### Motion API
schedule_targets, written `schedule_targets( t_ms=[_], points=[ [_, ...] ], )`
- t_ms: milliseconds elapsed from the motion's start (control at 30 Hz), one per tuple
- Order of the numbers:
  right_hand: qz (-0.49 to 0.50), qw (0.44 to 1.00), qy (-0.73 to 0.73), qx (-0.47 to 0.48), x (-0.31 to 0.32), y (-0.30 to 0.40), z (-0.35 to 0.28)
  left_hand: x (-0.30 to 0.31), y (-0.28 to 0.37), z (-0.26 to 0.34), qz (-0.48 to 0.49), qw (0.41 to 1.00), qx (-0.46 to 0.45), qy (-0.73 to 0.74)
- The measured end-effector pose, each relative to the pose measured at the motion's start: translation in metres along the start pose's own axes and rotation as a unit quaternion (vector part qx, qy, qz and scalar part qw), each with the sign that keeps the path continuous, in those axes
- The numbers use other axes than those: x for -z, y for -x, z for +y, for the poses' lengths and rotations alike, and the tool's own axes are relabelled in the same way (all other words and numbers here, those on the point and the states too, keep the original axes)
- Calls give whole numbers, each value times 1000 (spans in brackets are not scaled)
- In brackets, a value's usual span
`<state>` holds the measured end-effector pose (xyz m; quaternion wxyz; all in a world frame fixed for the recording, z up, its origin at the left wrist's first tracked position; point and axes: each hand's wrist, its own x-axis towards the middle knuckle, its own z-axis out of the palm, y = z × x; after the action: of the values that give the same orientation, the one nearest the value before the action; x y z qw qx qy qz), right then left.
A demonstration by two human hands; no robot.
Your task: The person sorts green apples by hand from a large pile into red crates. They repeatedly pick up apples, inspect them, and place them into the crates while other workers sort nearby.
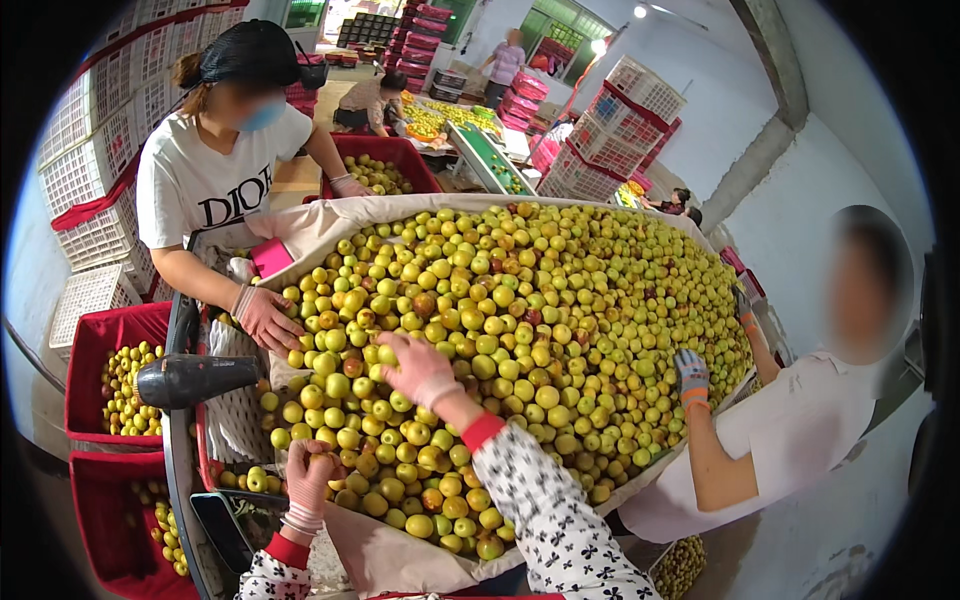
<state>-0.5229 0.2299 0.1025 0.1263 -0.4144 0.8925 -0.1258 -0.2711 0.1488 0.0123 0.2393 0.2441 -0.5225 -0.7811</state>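
Note:
A wide heap of yellow-green jujubes (525, 322), some with reddish-brown blotches, fills a cloth-lined sorting table (420, 201). My right hand (421, 371), in a thin pale glove, reaches over the near left part of the heap. Its fingers are spread at the fruit, and no jujube shows clearly gripped. At the table's near left edge is my left hand (309, 480), gloved too, with its fingers curled. A brownish patch shows at its fingertips; whether it is a held fruit I cannot tell. Beside it lie a few loose jujubes (256, 478) in a red-edged gap.
A hair dryer (199, 381) and a phone (222, 531) lie on the left rim. Red-lined crates (120, 322) with jujubes stand beyond it. A co-worker's gloved hand (268, 319) touches the heap's left; another co-worker's grey-orange glove (691, 375) rests at the right.

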Motion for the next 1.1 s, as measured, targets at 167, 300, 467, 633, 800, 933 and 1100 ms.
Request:
schedule_targets(
  t_ms=[167,300,467,633,800,933,1100],
  points=[
    [120,934,-276,193,-48,107,-24,-51,23,16,-77,868,314,376],
    [125,932,-209,270,-41,128,-24,-32,23,-17,-82,789,377,478],
    [177,982,-59,29,36,53,86,-23,21,2,-89,796,279,530],
    [130,960,123,-213,93,-6,174,-27,13,-6,-127,806,306,490],
    [80,945,156,-276,87,-58,190,-29,13,0,-108,804,322,489],
    [186,956,-36,-226,88,-54,228,-30,15,0,-75,817,321,474],
    [247,860,-332,-298,134,-32,246,-26,13,-7,-114,805,316,489]
  ],
)
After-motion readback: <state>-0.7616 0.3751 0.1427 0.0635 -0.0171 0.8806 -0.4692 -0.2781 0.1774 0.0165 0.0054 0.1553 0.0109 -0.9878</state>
